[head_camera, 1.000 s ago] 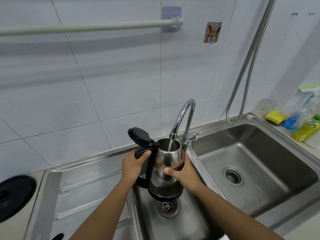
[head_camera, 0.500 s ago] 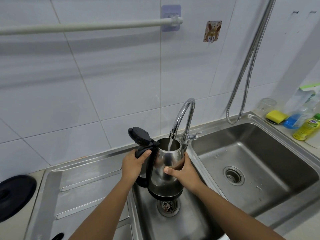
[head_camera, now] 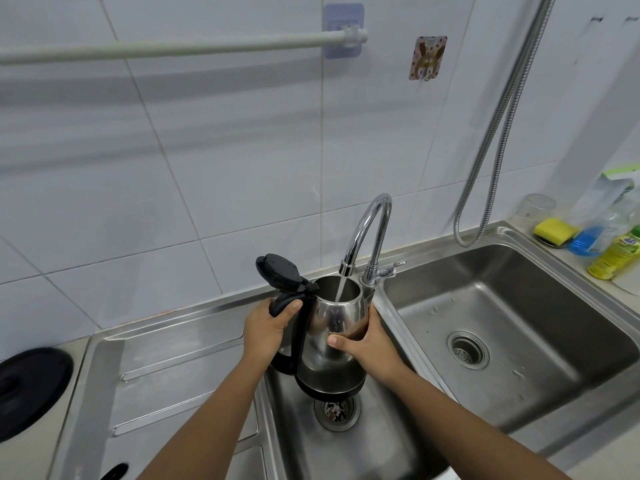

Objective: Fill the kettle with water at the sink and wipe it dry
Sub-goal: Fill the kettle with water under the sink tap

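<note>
A steel kettle (head_camera: 332, 317) with a black handle and base hangs over the left sink basin (head_camera: 381, 452), its black lid (head_camera: 277, 271) flipped up. A thin stream of water runs from the chrome tap (head_camera: 367, 230) into the kettle's open mouth. My left hand (head_camera: 266, 327) grips the black handle, thumb near the top. Around the kettle's right side my right hand (head_camera: 367, 344) is wrapped, thumb across the front of the steel body. The drain (head_camera: 336, 410) shows just below the kettle's base.
The right basin (head_camera: 519, 327) has its own drain. A ribbed draining board (head_camera: 166, 372) lies to the left, with a black round kettle base (head_camera: 31, 386) beyond it. A yellow sponge (head_camera: 554, 230), bottles (head_camera: 613, 254) and a glass stand at the right; a metal hose (head_camera: 498, 133) hangs there.
</note>
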{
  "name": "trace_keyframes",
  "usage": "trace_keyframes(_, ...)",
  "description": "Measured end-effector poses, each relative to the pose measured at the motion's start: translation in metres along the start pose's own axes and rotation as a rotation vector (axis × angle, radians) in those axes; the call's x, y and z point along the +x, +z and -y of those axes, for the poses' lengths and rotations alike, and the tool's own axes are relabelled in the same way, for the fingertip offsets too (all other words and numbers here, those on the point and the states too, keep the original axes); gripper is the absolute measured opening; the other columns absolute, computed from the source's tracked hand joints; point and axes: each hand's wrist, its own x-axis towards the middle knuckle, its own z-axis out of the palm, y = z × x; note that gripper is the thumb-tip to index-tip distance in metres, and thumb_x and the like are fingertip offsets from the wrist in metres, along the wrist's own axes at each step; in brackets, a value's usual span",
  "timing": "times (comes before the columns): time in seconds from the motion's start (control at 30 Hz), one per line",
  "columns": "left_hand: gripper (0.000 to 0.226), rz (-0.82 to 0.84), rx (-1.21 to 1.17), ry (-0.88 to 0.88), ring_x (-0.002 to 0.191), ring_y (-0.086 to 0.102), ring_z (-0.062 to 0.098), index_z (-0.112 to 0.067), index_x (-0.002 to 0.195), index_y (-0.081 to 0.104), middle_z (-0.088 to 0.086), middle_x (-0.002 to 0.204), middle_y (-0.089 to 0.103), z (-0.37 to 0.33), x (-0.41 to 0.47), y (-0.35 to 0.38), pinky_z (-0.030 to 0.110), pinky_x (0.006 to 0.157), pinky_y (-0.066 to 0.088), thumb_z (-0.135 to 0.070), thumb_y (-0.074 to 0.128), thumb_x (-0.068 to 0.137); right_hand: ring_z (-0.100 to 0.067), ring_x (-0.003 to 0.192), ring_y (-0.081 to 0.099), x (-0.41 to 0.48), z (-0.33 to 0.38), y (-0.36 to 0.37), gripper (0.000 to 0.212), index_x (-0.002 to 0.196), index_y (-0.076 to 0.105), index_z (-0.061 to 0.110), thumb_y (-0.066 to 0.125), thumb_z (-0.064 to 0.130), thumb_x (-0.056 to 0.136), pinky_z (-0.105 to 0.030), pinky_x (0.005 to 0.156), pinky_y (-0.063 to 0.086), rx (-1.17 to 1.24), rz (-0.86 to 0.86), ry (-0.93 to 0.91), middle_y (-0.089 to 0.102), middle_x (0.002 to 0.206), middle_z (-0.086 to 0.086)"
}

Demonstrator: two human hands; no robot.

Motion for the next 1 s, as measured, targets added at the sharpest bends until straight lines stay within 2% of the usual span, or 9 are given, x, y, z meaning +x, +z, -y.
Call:
trace_keyframes(0.07, 0.033, -0.014, -0.005, 0.0, 0.071, 0.068, 0.022, -0.022, 0.078, 0.065, 0.0, 0.074, 0.071, 0.002, -0.001, -0.001, 0.036, 0.068, 0.051, -0.055, 0.068, 0.079, -0.02, 0.15, 0.045, -0.001, 0.002, 0.001, 0.17, 0.168, 0.011, 0.022, 0.093, 0.076, 0.029, -0.049, 0.124, 0.038, -0.009, 0.0, -0.002, 0.048, 0.161, 0.002)
trace_keyframes(0.23, 0.025, -0.02, -0.03, 0.006, 0.071, 0.068, 0.021, -0.026, 0.078, 0.064, -0.001, 0.075, 0.071, 0.005, -0.002, -0.003, 0.036, 0.068, 0.051, -0.051, 0.07, 0.08, -0.019, 0.152, 0.043, -0.003, 0.003, 0.002, 0.152, 0.168, 0.009, 0.024, 0.095, 0.058, 0.048, -0.048, 0.124, 0.038, -0.025, -0.011, -0.01, 0.043, 0.165, 0.003)
trace_keyframes(0.5, 0.023, -0.024, -0.049, 0.023, 0.071, 0.068, 0.019, -0.028, 0.079, 0.065, -0.002, 0.074, 0.07, 0.007, -0.005, -0.006, 0.027, 0.062, 0.046, -0.05, 0.069, 0.081, -0.021, 0.153, 0.04, -0.005, 0.001, 0.005, 0.151, 0.168, 0.01, 0.025, 0.094, 0.061, 0.048, -0.049, 0.125, 0.038, -0.048, -0.006, -0.014, 0.039, 0.167, 0.003)
trace_keyframes(1.0, 0.026, -0.041, -0.053, 0.012, 0.072, 0.067, 0.02, -0.024, 0.081, 0.067, 0.0, 0.074, 0.071, 0.01, -0.005, -0.01, 0.03, 0.065, 0.049, -0.049, 0.069, 0.082, -0.022, 0.151, 0.044, -0.003, 0.004, 0.008, 0.148, 0.167, 0.014, 0.023, 0.094, 0.059, 0.048, -0.049, 0.124, 0.038, -0.042, 0.022, 0.002, 0.044, 0.165, 0.0)
